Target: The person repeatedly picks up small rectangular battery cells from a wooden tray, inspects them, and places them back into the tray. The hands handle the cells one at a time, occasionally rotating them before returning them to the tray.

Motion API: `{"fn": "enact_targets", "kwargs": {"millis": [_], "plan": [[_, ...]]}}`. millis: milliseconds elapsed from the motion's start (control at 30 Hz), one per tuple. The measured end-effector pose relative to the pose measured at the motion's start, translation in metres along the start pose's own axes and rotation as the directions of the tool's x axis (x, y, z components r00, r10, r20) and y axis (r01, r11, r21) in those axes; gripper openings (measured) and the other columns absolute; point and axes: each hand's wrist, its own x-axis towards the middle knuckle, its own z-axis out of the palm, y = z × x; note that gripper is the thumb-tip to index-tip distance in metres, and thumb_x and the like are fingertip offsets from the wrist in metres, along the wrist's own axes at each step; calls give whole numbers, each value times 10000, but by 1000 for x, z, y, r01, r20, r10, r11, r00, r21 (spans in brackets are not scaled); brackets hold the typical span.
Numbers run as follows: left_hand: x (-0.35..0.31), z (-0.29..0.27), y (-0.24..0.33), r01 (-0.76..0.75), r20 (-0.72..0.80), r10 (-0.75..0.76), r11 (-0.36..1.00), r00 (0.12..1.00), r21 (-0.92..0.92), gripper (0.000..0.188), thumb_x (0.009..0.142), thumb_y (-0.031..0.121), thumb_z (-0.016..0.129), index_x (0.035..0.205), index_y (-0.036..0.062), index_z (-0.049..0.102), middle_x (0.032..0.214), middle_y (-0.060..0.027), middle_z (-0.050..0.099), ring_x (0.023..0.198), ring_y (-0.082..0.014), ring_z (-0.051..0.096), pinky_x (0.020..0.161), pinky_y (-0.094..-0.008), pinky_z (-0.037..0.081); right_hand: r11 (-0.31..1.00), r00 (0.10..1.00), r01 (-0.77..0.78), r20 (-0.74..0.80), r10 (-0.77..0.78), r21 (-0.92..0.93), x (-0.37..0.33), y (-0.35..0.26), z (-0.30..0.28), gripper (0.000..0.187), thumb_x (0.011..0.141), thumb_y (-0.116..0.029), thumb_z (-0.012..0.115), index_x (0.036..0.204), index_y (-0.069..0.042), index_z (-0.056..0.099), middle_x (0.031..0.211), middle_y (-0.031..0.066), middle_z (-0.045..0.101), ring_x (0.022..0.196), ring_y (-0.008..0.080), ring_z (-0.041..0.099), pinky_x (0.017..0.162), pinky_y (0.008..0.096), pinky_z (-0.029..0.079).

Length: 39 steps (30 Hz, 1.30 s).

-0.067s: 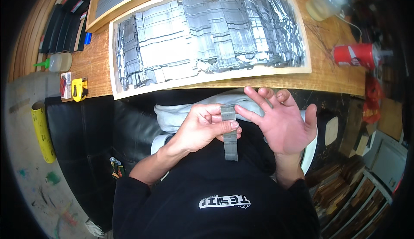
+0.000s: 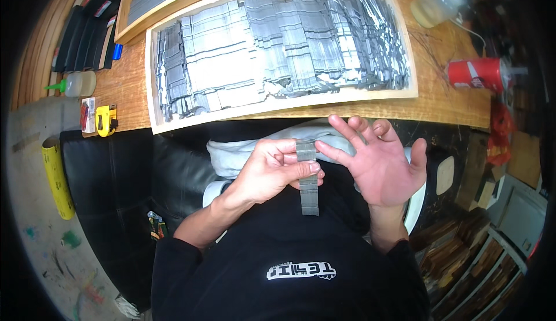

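My left hand (image 2: 267, 170) pinches a narrow grey banded strip (image 2: 310, 196) between thumb and fingers, with its lower end hanging over my black shirt. The strip looks like thin grey slats laid together. To its right, my right hand (image 2: 379, 167) is spread open, palm showing. Its index fingertip touches or nearly touches the strip's upper right edge; I cannot tell which. Beyond both hands, a shallow wooden tray (image 2: 278, 105) lies on the table, filled with rows of similar thin grey strips (image 2: 295, 37), some glaring white under the light.
On the wooden table (image 2: 457, 104) stand a red can (image 2: 476, 74) and a glue bottle (image 2: 437, 7) at right. A green-tipped bottle (image 2: 80, 83) and a yellow tape measure (image 2: 106, 120) sit at left. Another wooden frame (image 2: 128, 26) lies behind the tray. A yellow roll (image 2: 58, 179) stands beside the black seat.
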Motion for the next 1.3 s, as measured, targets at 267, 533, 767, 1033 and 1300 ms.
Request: {"fn": "enact_targets", "kwargs": {"millis": [267, 533, 767, 1033, 1300], "plan": [[1, 2, 0, 24, 7, -24, 1000, 1000, 16, 221, 994, 56, 719, 1208, 2, 711, 973, -114, 792, 881, -198, 781, 680, -256, 606, 1000, 999, -24, -26, 24, -2, 2, 5, 3, 643, 1031, -610, 519, 1297, -26, 572, 1498, 248, 467, 1565, 500, 169, 1178, 826, 87], [2, 6, 3, 33, 26, -32, 998, 999, -45, 236, 994, 45, 714, 1221, -20, 702, 967, -128, 791, 878, -210, 786, 678, -254, 609, 999, 999, -18, 48, 16, 42, 5, 7, -6, 670, 1049, -620, 473, 1333, -20, 555, 1515, 253, 462, 1560, 501, 183, 1192, 796, 135], [4, 5, 0, 25, 56, -24, 1000, 998, -16, 273, 993, 44, 714, 1259, -16, 695, 975, -125, 792, 871, -203, 785, 661, -237, 596, 995, 999, -36, 22, 34, 94, 6, 14, -5, 672, 1047, -630, 467, 1305, -18, 573, 1504, 255, 479, 1557, 495, 198, 1195, 794, 131], [4, 3, -1, 63, 55, -61, 998, 997, -30, 203, 1005, 48, 700, 1203, 1, 702, 988, -122, 789, 882, -206, 783, 664, -256, 610, 998, 1000, 12, 24, -14, 66, 5, 14, -8, 661, 1052, -619, 463, 1295, -15, 574, 1482, 240, 498, 1554, 480, 218, 1206, 784, 121], [2, 2, 1, 83, 37, -80, 992, 996, -92, 248, 1005, 70, 708, 1242, -5, 695, 989, -118, 786, 880, -209, 784, 663, -265, 614, 966, 985, 143, -68, -161, -215, 6, 16, 2, 415, 1061, -425, 564, 1165, -25, 604, 1320, 209, 584, 1451, 421, 442, 1210, 711, 275]]}}
